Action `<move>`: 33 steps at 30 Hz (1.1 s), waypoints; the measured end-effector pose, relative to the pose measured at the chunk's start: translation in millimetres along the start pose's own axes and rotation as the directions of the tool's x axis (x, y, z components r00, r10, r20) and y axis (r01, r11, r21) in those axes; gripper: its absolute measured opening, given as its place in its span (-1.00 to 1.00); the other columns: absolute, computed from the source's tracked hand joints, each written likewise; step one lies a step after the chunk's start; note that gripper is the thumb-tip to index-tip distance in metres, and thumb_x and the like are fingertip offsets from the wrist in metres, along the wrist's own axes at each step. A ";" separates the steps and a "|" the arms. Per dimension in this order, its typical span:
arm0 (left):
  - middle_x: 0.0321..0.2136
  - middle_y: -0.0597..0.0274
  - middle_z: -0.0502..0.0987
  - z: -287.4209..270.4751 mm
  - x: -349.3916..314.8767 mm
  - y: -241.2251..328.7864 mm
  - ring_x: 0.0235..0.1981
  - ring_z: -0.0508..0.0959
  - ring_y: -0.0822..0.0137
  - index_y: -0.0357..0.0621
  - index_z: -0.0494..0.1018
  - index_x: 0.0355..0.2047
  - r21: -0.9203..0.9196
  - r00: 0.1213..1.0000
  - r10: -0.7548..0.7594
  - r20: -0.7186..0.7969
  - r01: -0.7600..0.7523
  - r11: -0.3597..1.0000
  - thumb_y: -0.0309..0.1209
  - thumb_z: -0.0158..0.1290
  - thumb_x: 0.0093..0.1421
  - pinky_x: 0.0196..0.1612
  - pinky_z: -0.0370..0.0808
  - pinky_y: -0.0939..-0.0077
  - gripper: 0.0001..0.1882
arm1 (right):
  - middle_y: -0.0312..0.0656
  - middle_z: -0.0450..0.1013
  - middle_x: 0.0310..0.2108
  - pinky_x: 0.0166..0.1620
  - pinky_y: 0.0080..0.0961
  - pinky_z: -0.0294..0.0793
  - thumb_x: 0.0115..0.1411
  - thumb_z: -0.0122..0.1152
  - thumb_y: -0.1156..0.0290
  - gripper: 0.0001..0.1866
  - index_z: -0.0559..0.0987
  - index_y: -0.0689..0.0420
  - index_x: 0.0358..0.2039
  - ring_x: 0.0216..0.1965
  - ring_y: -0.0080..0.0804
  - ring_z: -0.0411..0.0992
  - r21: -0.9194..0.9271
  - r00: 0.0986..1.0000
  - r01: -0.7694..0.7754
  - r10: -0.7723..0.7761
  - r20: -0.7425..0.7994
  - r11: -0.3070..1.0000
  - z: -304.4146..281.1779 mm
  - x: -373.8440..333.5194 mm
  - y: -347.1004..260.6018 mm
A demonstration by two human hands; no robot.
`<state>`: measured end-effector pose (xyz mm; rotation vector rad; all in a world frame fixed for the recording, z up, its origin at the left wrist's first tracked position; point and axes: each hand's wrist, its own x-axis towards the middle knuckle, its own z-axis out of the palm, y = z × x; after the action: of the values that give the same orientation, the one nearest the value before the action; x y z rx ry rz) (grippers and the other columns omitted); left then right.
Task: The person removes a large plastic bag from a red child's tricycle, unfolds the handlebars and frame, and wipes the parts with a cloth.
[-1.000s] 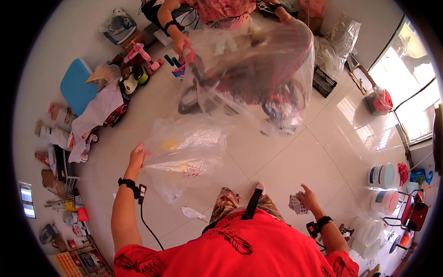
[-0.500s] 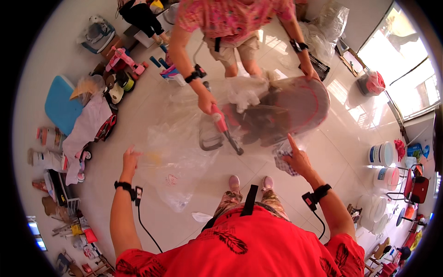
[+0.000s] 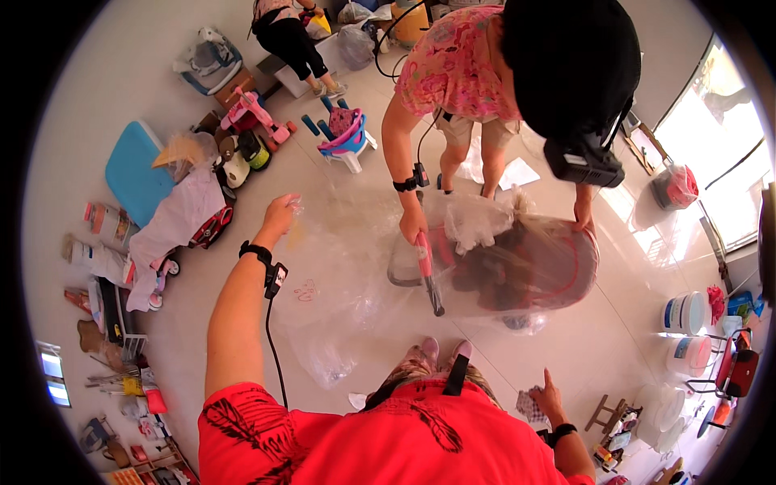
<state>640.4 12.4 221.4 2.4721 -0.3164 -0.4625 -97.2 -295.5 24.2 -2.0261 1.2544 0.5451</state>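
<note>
My left hand (image 3: 279, 217) is closed on the edge of a large clear plastic bag (image 3: 323, 283), which spreads out on my left. My right hand (image 3: 551, 400) grips a checked cloth (image 3: 531, 406) low on my right, its index finger stretched out. Between me and a co-worker, a dark grey, red-trimmed item (image 3: 541, 271) sits inside the clear plastic; its exact kind is hard to make out. One hand of the co-worker (image 3: 414, 222) holds its red handle bar (image 3: 424, 257), while the other hand (image 3: 584, 214) rests at its rounded right end.
A blue and pink child's seat (image 3: 346, 141) stands on the tiled floor beyond the bag. Along the left wall are a blue panel (image 3: 139, 174), a pink ride-on toy (image 3: 252, 117) and clutter. White buckets (image 3: 685, 314) line the right side. Another person (image 3: 295, 48) stands at the back.
My left hand has reached farther forward with the bag's edge. My right hand has drawn back toward me with the cloth, away from the wrapped item. The co-worker has leaned in.
</note>
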 end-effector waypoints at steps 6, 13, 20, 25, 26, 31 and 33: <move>-0.09 0.05 0.54 -1.0 80.0 -15.2 -0.06 0.54 0.20 -0.20 0.43 -0.01 -0.051 0.935 0.347 -0.075 -0.351 0.935 -0.52 -0.18 0.18 -0.01 0.41 0.44 -0.63 | 0.17 0.51 -0.30 -0.16 -0.17 0.46 -0.08 0.30 0.27 -0.04 0.02 0.11 0.31 -0.25 0.05 0.50 0.079 0.988 -0.130 0.123 0.097 0.988 19.7 -7.1 2.5; -0.11 0.01 0.53 6.1 184.7 0.7 -0.41 0.57 0.29 -0.09 0.33 0.11 0.032 0.889 0.451 -0.077 -0.450 0.893 -0.53 -0.20 0.17 -0.56 0.45 0.43 -0.54 | 0.13 0.51 -0.29 -0.17 -0.21 0.47 -0.14 0.37 0.27 0.01 0.04 0.13 0.30 -0.25 0.02 0.50 0.223 0.975 -0.221 0.224 0.012 0.949 33.4 2.3 -34.0; -0.16 0.11 0.54 5.5 250.7 36.5 -0.80 0.35 0.41 0.02 0.31 0.14 -0.094 0.944 0.320 0.077 -0.313 0.945 -0.52 -0.20 0.20 -0.73 0.36 0.49 -0.53 | 0.16 0.50 -0.30 -0.18 -0.20 0.46 -0.11 0.34 0.26 -0.01 0.04 0.14 0.30 -0.25 0.05 0.50 0.226 0.958 -0.286 0.286 0.036 0.931 52.5 4.7 -128.2; -0.26 0.02 0.55 9.8 278.5 41.6 -0.72 0.48 0.23 0.10 0.33 0.12 -0.145 0.950 0.269 0.157 -0.247 0.958 -0.47 -0.10 0.20 -0.66 0.43 0.39 -0.55 | 0.22 0.47 -0.23 -0.13 -0.20 0.43 -0.09 0.33 0.31 -0.03 0.04 0.19 0.29 -0.17 0.07 0.46 0.283 0.963 -0.238 0.264 -0.058 0.929 60.9 -4.2 -176.9; -0.26 0.03 0.55 10.6 284.3 40.5 -0.72 0.48 0.24 0.10 0.33 0.12 -0.163 0.946 0.266 0.186 -0.238 0.958 -0.47 -0.10 0.20 -0.67 0.43 0.39 -0.55 | 0.23 0.47 -0.22 -0.11 -0.20 0.42 -0.09 0.33 0.33 -0.04 0.04 0.20 0.29 -0.15 0.08 0.45 0.303 0.954 -0.278 0.300 -0.027 0.912 57.4 -7.0 -187.9; -0.27 0.05 0.55 13.7 315.7 41.5 -0.73 0.46 0.29 0.10 0.33 0.13 -0.078 0.926 0.319 0.203 -0.310 0.948 -0.50 -0.17 0.20 -0.70 0.41 0.43 -0.53 | 0.21 0.44 -0.10 -0.03 -0.26 0.42 -0.12 0.33 0.40 -0.03 0.04 0.26 0.28 -0.06 0.04 0.43 0.313 0.937 -0.295 0.337 -0.092 0.903 66.3 -21.4 -185.7; -0.31 0.05 0.56 13.6 321.4 45.0 -0.74 0.45 0.31 0.09 0.34 0.13 -0.097 0.932 0.297 0.209 -0.283 0.954 -0.51 -0.20 0.20 -0.69 0.42 0.44 -0.53 | 0.22 0.41 -0.07 0.00 -0.31 0.40 -0.14 0.34 0.41 -0.04 0.07 0.28 0.27 -0.03 0.00 0.41 0.358 0.921 -0.338 0.384 -0.065 0.870 57.2 -28.5 -196.8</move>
<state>922.5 -135.0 156.7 2.2619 -0.7351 -0.6112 66.3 -176.9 69.0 -1.5650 1.7017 0.3309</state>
